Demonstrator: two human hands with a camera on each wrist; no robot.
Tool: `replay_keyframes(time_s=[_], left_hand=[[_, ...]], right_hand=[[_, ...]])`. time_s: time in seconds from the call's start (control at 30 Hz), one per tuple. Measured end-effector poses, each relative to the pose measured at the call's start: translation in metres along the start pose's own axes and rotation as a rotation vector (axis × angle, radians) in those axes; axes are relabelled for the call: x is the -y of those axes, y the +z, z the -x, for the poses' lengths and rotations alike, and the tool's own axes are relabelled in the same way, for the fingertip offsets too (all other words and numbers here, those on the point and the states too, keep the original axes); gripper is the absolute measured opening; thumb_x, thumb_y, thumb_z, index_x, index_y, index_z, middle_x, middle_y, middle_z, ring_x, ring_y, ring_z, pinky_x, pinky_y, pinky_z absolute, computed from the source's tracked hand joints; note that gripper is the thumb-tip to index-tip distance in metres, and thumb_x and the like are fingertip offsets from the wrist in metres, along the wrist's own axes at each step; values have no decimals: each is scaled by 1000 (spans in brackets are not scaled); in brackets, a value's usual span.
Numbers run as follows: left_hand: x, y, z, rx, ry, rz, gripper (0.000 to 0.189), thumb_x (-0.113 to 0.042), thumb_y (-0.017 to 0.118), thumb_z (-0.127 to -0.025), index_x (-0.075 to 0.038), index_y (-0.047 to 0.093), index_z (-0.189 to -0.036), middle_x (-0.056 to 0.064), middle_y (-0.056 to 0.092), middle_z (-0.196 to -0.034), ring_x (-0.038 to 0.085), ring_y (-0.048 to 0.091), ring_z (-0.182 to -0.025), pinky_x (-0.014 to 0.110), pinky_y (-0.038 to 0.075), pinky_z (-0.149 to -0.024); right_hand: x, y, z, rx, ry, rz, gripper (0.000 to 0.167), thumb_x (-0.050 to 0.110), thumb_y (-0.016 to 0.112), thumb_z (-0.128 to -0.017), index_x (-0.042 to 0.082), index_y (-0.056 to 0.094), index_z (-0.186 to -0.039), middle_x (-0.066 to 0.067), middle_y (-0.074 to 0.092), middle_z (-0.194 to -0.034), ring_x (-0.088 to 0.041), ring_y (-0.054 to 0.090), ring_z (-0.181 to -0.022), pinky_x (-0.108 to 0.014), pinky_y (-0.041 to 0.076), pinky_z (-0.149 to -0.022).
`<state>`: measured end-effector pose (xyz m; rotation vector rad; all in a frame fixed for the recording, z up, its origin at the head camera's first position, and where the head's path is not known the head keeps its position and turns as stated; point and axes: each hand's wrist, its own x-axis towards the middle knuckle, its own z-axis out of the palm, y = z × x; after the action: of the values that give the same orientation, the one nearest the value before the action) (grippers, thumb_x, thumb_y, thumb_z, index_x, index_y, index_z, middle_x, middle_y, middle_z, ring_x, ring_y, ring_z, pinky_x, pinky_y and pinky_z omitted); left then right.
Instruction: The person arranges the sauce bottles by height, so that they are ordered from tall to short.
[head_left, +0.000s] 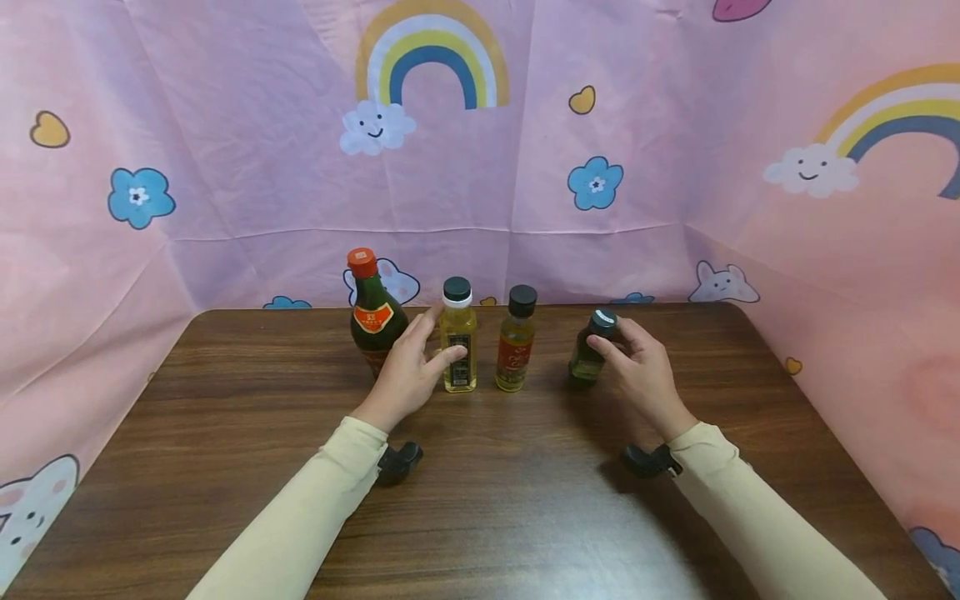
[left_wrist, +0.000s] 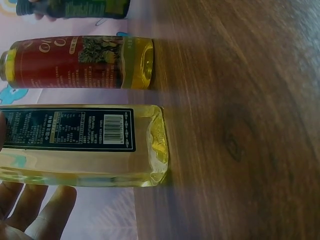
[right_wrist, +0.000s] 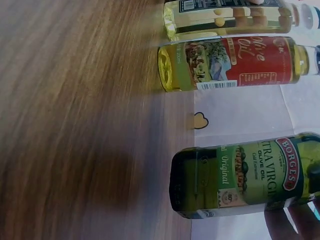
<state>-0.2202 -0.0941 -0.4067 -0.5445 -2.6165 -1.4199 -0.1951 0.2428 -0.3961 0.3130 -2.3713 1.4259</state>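
Observation:
My left hand is round a clear bottle of yellow oil with a dark green cap, thumb across its front label and fingers behind. This bottle stands upright, its barcode label facing the left wrist camera. On the right, my right hand holds a small dark green olive oil bottle near its top, thumb in front. That bottle leans a little; its Borges label shows in the right wrist view. Between the hands stands a red-labelled olive oil bottle with a black cap.
A taller dark bottle with a red cap stands behind my left hand, which partly covers it. All the bottles are toward the back of the brown wooden table. A pink and purple patterned cloth hangs behind and at both sides.

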Motion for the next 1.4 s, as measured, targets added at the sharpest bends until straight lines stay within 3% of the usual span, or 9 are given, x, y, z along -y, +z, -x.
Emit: replay_keyframes(time_s=[0.17,0.47,0.73,1.1,1.4], left_hand=[[-1,1,0,4,-1,3,78,-35,70,-100,-20,29,-165,14,40,-160,36,41,-146,60,42,-112],[2,1,0,-5,-6,10,80,-36,70,-99,-19,28,-165,14,39,-160,35,41,-146,59,44,-110],[3,2,0,4,-5,13,80,-38,69,-100,-21,26,-165,12,42,-158,34,43,-145,59,43,-111],[0,3,0,-15,0,1,80,-33,70,-100,-18,27,-165,13,42,-158,34,43,-144,59,42,-112],[0,8,1,-37,-18,15,77,-32,70,-100,-16,28,-164,12,36,-163,34,39,-148,59,38,-115]], right_hand=[[-2,8,-6,12,-2,-30,27,16,72,-99,2,71,-122,-14,71,-114,-8,69,-104,-14,52,-88],[-4,27,-10,60,12,-75,31,15,70,-100,0,68,-127,-15,69,-118,-28,69,-111,-14,52,-87],[-11,33,-7,63,26,-115,30,15,69,-101,1,68,-127,-17,69,-118,-31,70,-111,-16,55,-85],[-6,35,-8,96,81,-98,37,21,71,-100,3,65,-133,-18,70,-124,-32,68,-118,-43,57,-94],[-7,37,-9,117,114,-131,38,22,69,-102,1,63,-133,-20,67,-129,-34,64,-126,-50,54,-101]])
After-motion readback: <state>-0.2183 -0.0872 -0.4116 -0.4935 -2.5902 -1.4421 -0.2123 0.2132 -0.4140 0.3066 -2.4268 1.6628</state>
